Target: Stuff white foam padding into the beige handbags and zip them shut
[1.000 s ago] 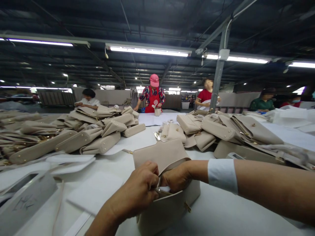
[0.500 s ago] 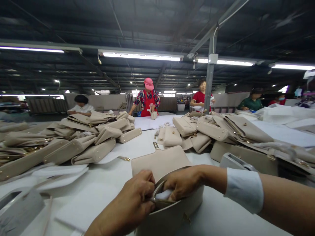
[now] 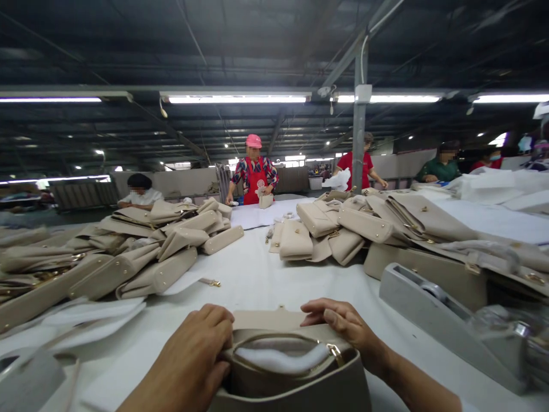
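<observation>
A beige handbag [image 3: 295,392] stands on the table right in front of me, its main opening facing up. Inside, an unzipped pocket shows a white padding sheet [image 3: 281,359] and a gold zipper pull [image 3: 335,352] at its right end. My left hand [image 3: 195,343] grips the bag's left upper edge, thumb on the near side and fingers over the back. At the right back corner, by the raised flap [image 3: 266,319], my right hand [image 3: 347,329] has its fingers stretched out and seems to touch the flap. The bag's lower part runs out of view.
Piles of beige bags lie at the left [image 3: 141,252] and right [image 3: 343,229]. A grey tape dispenser [image 3: 446,326] stands right of the bag; another grey object [image 3: 30,377] is at the lower left. A strap with a gold clasp [image 3: 212,282] lies ahead. Co-workers are across the table.
My right hand has come out of the bag's pocket to the back right corner. My left hand has moved from the zipper edge to the bag's left side. The flap now stands lower behind.
</observation>
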Tool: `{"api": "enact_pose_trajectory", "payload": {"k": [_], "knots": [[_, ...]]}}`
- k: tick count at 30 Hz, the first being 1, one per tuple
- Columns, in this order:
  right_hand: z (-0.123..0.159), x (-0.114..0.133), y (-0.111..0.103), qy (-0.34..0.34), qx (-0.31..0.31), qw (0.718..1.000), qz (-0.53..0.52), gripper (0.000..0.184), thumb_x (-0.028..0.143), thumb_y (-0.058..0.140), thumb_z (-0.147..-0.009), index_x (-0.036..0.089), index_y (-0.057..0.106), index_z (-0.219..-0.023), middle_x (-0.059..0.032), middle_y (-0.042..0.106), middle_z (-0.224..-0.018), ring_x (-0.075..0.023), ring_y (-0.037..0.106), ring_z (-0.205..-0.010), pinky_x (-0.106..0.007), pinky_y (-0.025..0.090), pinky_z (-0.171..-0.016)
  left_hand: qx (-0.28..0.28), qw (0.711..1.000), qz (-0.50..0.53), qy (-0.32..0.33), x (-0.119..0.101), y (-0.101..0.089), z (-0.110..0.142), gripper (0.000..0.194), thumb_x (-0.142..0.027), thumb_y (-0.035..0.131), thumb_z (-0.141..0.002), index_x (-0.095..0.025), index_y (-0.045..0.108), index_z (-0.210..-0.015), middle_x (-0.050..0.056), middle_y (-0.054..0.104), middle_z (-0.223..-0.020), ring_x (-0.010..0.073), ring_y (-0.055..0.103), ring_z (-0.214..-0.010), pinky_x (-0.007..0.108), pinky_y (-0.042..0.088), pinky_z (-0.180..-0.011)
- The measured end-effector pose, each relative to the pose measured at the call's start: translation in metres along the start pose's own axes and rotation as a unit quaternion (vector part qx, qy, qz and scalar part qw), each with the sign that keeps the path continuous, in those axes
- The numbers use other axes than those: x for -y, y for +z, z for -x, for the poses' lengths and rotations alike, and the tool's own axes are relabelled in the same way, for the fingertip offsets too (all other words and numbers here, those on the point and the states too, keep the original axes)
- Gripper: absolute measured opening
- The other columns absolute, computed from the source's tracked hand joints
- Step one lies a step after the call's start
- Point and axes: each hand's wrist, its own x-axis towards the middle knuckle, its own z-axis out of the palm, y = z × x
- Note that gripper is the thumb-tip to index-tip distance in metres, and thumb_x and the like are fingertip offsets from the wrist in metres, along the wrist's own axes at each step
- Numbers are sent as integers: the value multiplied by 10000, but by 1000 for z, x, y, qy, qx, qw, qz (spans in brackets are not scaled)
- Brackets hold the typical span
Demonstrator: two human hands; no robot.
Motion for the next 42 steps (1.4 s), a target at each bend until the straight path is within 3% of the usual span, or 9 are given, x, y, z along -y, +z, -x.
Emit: {"api": "enact_pose_trajectory", "payload": {"k": [3,6,10,15,19,22,27,33,42], "knots": [[9,-8,6,-35,-48,998,7,437,507,459,-876,133,681,-927,-107,666,-898,-212,597,-858,-338,439,-795,-54,994,-4,99,-25,1,-1,80,-203,523,-804,-217,580,-858,43,591,-1003,207,499,-944,321,375,-828],[17,-3,4,-80,-28,996,40,391,466,472,-879,139,685,-898,-93,647,-861,-208,579,-843,-333,428,-778,-14,985,-5,171,-52,8,-12,159,-228,466,-866,-238,590,-966,37,605,-910,184,511,-824,292,373,-728],[27,3,-4,-161,-10,983,86,373,430,425,-909,158,681,-911,-91,640,-873,-213,571,-878,-354,424,-808,45,985,-10,166,-75,22,-29,132,-247,485,-847,-226,613,-872,34,604,-832,173,517,-747,271,336,-633],[35,17,-11,-219,29,967,129,247,342,507,-867,157,669,-879,-86,641,-839,-207,578,-896,-361,421,-862,106,983,108,100,-86,21,-34,151,-280,489,-883,-244,622,-944,-21,618,-797,113,549,-733,208,349,-646],[37,25,-14,-180,42,971,152,156,263,548,-808,150,655,-811,-110,649,-910,-227,577,-962,-347,428,-841,137,977,145,73,-95,17,-43,177,-266,505,-872,-211,669,-835,-26,645,-759,86,551,-688,173,354,-629],[38,25,-17,-143,60,980,125,172,294,556,-785,154,650,-751,-113,657,-950,-242,575,-984,-359,417,-858,173,978,84,80,-101,17,-54,167,-204,544,-794,-194,704,-748,-12,653,-661,88,511,-588,185,327,-557],[33,46,-28,-67,160,974,148,206,341,623,-744,160,677,-829,-92,653,-1014,-266,512,-1116,-372,366,-949,186,979,64,52,-100,15,-61,162,-236,589,-741,-219,734,-813,-15,667,-660,91,499,-571,183,310,-522],[22,72,-31,-39,245,930,270,136,256,657,-661,141,640,-730,-37,630,-875,-176,543,-821,-264,428,-725,147,978,64,130,-105,21,-62,134,-226,589,-735,-160,690,-676,-24,601,-573,63,446,-515,175,303,-510],[29,54,-21,-19,152,953,261,124,264,662,-699,144,634,-720,-85,641,-997,-255,536,-1040,-336,400,-879,148,976,116,114,-87,37,-62,185,-176,581,-733,-174,733,-840,-3,686,-712,85,568,-636,150,382,-598]]}}
